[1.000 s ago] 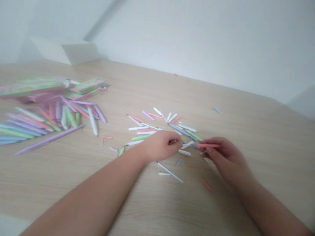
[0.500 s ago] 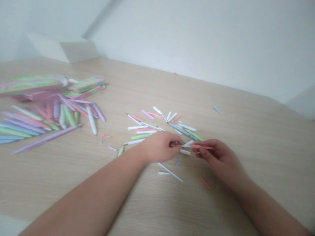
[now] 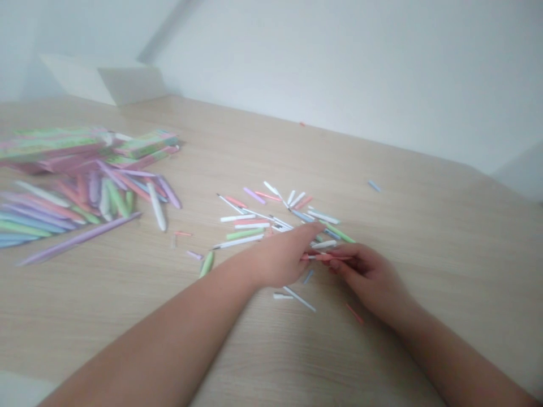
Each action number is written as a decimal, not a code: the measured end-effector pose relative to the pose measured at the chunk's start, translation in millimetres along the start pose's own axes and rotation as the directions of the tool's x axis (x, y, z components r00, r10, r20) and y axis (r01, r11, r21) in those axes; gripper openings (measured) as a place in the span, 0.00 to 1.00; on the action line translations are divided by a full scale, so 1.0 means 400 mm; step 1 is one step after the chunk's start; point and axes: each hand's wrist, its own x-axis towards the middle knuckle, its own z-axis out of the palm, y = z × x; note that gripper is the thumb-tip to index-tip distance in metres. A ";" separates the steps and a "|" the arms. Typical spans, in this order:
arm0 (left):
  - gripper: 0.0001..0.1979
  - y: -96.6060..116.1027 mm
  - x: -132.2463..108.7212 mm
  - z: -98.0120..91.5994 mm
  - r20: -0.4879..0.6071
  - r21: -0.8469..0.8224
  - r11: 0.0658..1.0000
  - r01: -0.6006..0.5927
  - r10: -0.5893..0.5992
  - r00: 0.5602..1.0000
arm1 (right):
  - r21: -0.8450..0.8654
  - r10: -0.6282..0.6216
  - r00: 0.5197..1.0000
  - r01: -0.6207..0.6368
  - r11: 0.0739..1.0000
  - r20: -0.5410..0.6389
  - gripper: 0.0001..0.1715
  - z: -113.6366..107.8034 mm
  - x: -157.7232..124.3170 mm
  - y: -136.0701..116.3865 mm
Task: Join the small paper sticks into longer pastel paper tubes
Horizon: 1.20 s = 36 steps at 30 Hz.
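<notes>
**Pinch on the coral stick!**

Head view, and here we go — the right hand (image 3: pixel 367 277) has its fingers curled, pinching a thin coral stick (image 3: pixel 335 258) above the bench (image 3: pixel 382 141). The left hand (image 3: pixel 282 254) stretches in just beside it, grip impossible to call — scattered white and coloured pen parts (image 3: pixel 254 223) all around, a heap of pastel pens (image 3: pixel 85 203) away left.
</notes>
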 end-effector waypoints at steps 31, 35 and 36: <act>0.42 0.009 0.009 0.033 0.094 0.110 0.992 -0.053 0.043 0.995 | -0.280 -0.010 0.992 0.044 0.959 0.123 0.07 0.002 -0.001 -0.032; 0.44 0.011 0.007 0.026 0.081 0.013 0.998 -0.056 0.055 0.995 | -0.515 -0.129 0.947 0.271 0.813 0.296 0.13 -0.004 0.006 -0.047; 0.43 0.009 0.007 0.026 0.074 -0.044 0.997 -0.068 0.071 0.995 | -0.567 -0.162 0.928 0.335 0.753 0.335 0.14 -0.004 0.007 -0.052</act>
